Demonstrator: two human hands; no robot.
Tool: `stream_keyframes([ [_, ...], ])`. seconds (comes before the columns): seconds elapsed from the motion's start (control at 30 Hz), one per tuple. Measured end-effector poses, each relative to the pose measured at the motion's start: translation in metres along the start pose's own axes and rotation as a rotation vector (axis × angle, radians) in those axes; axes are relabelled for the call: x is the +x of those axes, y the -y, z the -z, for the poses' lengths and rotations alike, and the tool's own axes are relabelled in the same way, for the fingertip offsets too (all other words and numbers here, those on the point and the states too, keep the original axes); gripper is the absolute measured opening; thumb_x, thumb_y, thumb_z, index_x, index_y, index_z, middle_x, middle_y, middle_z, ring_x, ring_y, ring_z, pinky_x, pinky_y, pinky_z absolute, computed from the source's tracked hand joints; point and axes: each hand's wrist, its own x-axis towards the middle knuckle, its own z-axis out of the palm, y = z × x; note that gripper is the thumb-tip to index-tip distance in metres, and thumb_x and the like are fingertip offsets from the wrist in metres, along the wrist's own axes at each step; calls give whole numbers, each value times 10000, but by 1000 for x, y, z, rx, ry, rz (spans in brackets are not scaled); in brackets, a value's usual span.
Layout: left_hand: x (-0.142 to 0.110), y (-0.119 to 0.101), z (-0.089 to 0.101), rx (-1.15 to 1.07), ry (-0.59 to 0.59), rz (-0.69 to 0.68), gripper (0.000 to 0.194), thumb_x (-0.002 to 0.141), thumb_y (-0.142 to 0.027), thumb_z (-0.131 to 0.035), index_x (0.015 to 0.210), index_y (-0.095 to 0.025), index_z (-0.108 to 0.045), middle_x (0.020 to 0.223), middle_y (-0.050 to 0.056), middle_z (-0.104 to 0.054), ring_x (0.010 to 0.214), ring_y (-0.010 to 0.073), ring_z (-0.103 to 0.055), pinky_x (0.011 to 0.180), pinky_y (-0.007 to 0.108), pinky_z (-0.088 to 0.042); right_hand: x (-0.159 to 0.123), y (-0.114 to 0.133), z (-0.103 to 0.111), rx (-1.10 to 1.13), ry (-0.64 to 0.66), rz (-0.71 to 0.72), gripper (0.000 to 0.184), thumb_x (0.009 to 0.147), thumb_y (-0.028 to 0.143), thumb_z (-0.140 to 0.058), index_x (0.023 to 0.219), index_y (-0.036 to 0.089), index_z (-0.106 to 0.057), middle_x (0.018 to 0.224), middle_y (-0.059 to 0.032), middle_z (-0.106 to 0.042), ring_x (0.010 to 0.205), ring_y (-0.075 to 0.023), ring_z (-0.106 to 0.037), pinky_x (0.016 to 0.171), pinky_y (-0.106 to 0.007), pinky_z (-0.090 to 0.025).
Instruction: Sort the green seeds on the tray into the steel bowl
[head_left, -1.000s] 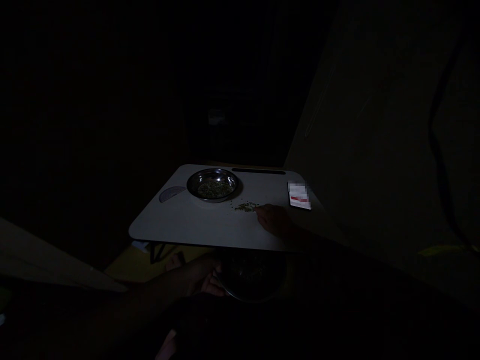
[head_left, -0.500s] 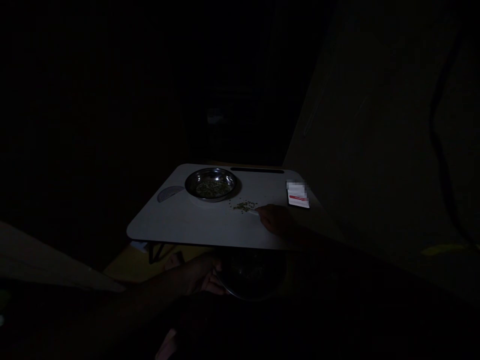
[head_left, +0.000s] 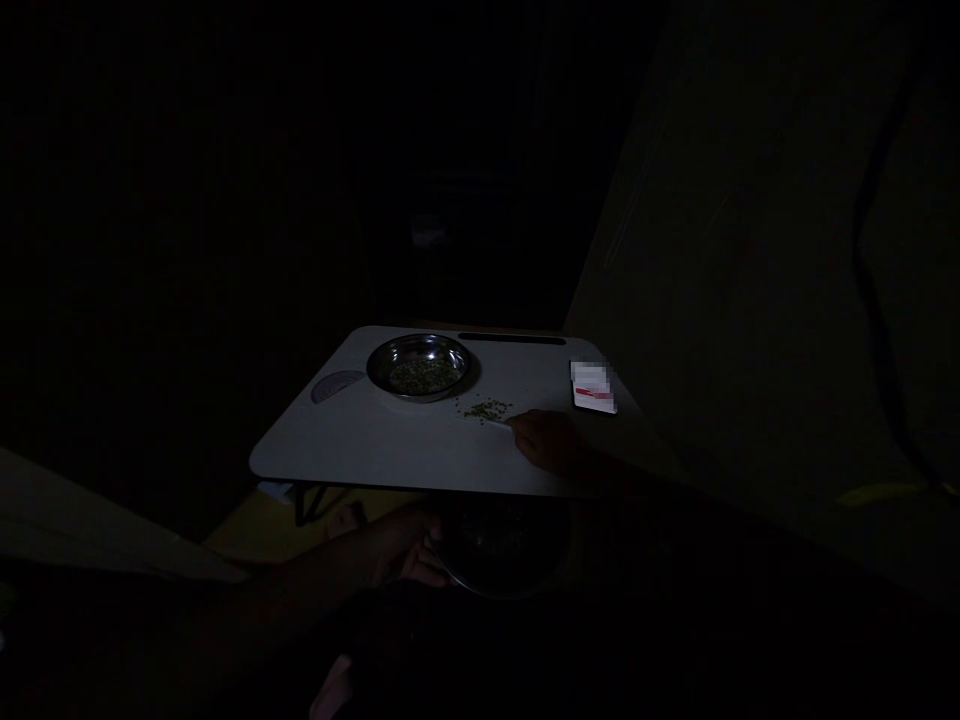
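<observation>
The scene is very dark. A small white lap table [head_left: 375,450] carries a steel bowl [head_left: 418,366] with green grains in it. A little heap of loose green grains [head_left: 486,409] lies on the table to the right of the bowl. My right hand [head_left: 546,440] rests on the table just right of that heap, its fingers pinched on a thin pale sliver. Below the table's near edge my left hand [head_left: 401,550] grips the rim of a second, dark bowl [head_left: 499,548] that sits under the table.
A white and red card or packet [head_left: 594,389] lies at the table's right edge. A long dark slot [head_left: 511,339] runs along the far edge. A yellow surface [head_left: 255,530] shows beneath the table, and a wall rises on the right.
My right hand drew back slightly from the heap of grains, and a thin pale sliver now shows at its fingertips. The left hand stays on the lower bowl.
</observation>
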Motion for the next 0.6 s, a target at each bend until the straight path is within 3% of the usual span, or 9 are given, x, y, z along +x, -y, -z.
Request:
stream_keyframes([
  [0.3,-3,-3,-3,15,6,4,189,513,-187,-396,662,-128,-496,508,32,-544,532,139,-544,580,273,-400,-2,-5,-2,9,-45,14,289,711,199,-322,940,160,-492,842,-51,-557,742,-139,-474,633,-246,-313],
  [0.6,-3,-2,-3,15,-3,14,211,519,-183,-382,689,-119,-490,504,30,-544,514,138,-541,580,279,-395,-2,-7,-4,-7,-11,-28,293,715,213,-316,945,161,-490,840,-52,-556,743,-144,-476,625,-247,-313],
])
